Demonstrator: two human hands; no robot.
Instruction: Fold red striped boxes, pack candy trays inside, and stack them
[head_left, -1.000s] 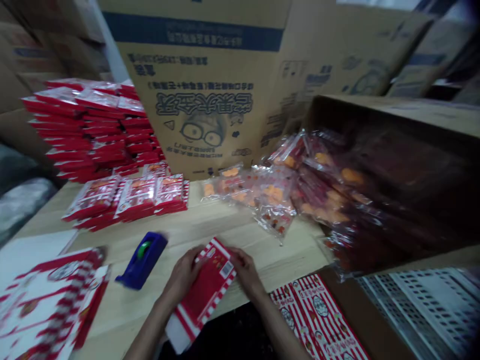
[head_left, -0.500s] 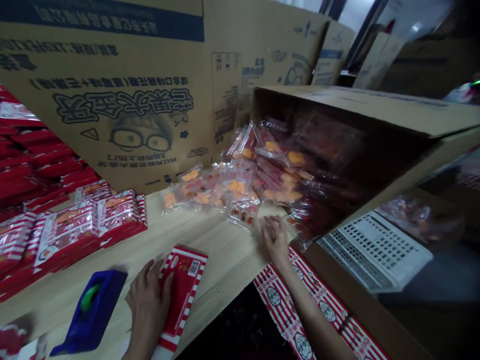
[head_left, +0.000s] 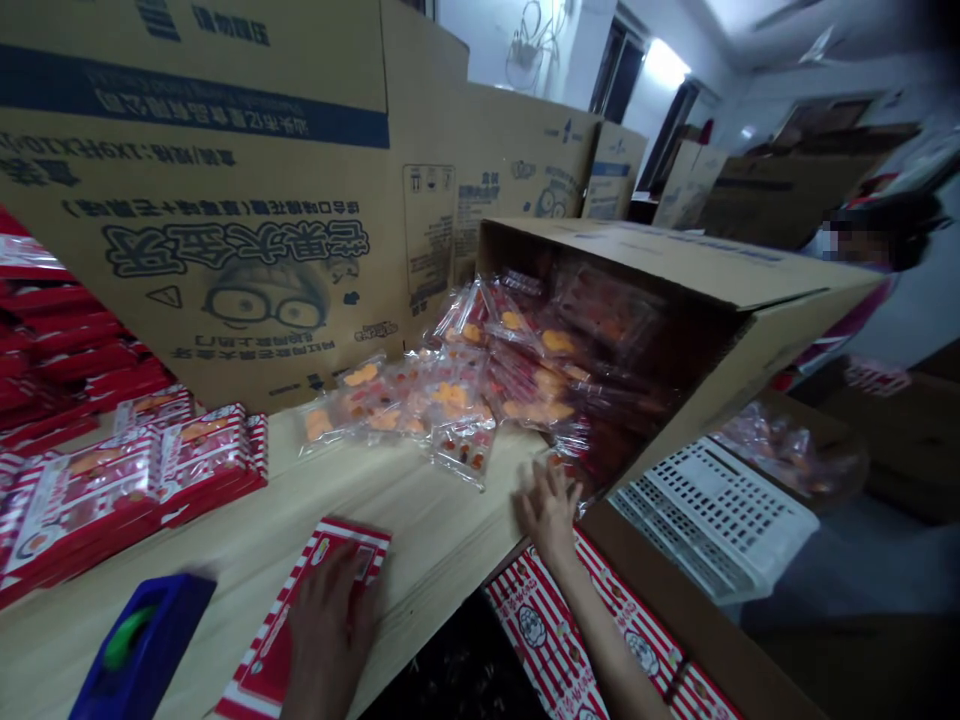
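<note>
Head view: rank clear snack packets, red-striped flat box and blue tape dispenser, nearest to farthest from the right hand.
1. Clear snack packets, just ahead of the right hand.
2. Red-striped flat box, under the left hand.
3. Blue tape dispenser, far left.

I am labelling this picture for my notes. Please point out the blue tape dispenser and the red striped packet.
blue tape dispenser (head_left: pixel 169 620): head view, on its blue body.
red striped packet (head_left: pixel 262 660): head view, on its uncovered left part.

The left hand (head_left: pixel 328 640) hides much of the red-striped packet (head_left: pixel 346 540), and the bottom edge cuts off both, as it does the blurred blue tape dispenser (head_left: pixel 141 648). Whether the right hand (head_left: pixel 551 510) touches the clear packets (head_left: pixel 459 450) cannot be told.
</note>
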